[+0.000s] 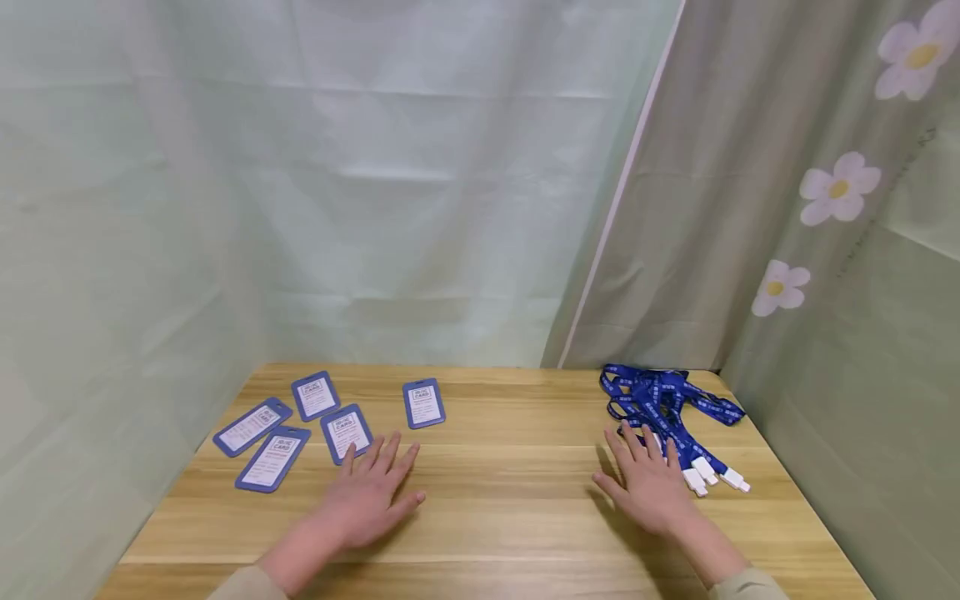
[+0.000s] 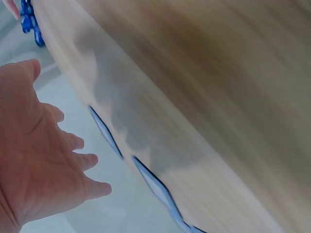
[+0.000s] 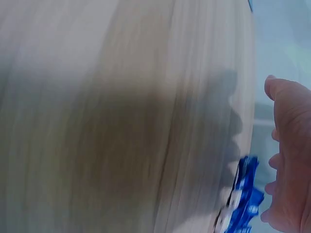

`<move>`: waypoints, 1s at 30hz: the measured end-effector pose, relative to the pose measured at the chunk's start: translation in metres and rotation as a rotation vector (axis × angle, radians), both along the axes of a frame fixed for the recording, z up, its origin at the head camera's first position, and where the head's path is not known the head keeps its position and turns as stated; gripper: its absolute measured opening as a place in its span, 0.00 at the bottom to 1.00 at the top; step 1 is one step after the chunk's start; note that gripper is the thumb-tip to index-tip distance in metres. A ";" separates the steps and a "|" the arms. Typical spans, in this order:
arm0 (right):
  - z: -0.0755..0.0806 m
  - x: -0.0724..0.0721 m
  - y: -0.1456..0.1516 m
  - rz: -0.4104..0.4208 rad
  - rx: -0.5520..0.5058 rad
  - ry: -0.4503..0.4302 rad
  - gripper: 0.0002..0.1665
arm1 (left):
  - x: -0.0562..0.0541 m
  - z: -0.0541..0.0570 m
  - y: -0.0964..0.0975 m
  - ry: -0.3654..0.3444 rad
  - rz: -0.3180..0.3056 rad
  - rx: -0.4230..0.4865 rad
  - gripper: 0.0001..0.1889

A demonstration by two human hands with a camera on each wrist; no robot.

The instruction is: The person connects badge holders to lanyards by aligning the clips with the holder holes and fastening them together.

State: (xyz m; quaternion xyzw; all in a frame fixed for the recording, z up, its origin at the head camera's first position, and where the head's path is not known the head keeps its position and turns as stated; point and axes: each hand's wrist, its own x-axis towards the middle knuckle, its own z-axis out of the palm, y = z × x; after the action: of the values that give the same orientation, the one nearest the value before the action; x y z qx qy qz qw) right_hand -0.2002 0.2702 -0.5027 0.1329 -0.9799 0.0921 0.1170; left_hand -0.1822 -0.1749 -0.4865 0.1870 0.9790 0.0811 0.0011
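On the left of the wood-grain surface [image 1: 510, 533] lie five flat rectangular blue-framed card holders with white printed cards. The leftmost card holder [image 1: 252, 427] points its slotted end far and right, its long axis strongly slanted; the nearest card holder [image 1: 273, 459] leans the same way, more steeply. The farthest card holder of this group [image 1: 315, 395] and the card holder by the fingertips [image 1: 347, 434] tip their slotted ends away and slightly left. The left hand [image 1: 367, 504] hovers palm down, fingers spread wide, pointing away and a little right, thumb out to the right. Beyond it, the lone card holder [image 1: 423, 403] lies nearly straight, slotted end away. The right hand [image 1: 652, 492] also hovers palm down and wide, fingers angled away and left, thumb leftward. Just behind it, the tangled blue printed fabric lanyards [image 1: 654, 393] run toward the near right, ending in white plastic clips [image 1: 705, 472].
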 end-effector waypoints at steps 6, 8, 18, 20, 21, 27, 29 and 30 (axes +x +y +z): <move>0.010 -0.003 0.028 -0.062 0.015 -0.068 0.46 | 0.000 0.005 0.024 -0.012 -0.099 -0.012 0.39; 0.013 -0.003 0.040 -0.084 0.010 -0.076 0.47 | -0.001 0.009 0.034 -0.029 -0.147 0.009 0.39; 0.013 0.012 0.100 -0.200 -0.044 -0.145 0.49 | -0.004 0.014 0.083 -0.015 -0.337 -0.024 0.38; 0.012 0.014 0.111 -0.218 -0.048 -0.153 0.50 | -0.007 0.014 0.094 -0.005 -0.367 -0.027 0.38; 0.012 0.015 0.115 -0.225 -0.051 -0.156 0.49 | -0.007 0.014 0.100 0.001 -0.381 -0.030 0.38; 0.009 0.014 0.131 -0.251 -0.068 -0.152 0.46 | -0.008 0.017 0.136 -0.001 -0.428 -0.056 0.39; 0.008 0.012 0.134 -0.251 -0.071 -0.135 0.43 | -0.007 0.020 0.150 -0.010 -0.440 -0.065 0.40; 0.009 0.012 0.135 -0.247 -0.070 -0.120 0.41 | -0.007 0.021 0.157 -0.012 -0.450 -0.068 0.40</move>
State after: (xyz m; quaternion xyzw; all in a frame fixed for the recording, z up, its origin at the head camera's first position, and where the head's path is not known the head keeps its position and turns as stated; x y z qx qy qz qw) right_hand -0.1886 0.4050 -0.4940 0.0011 -0.9902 0.1188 0.0730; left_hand -0.1889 -0.0183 -0.4652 0.3999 0.9148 0.0467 0.0314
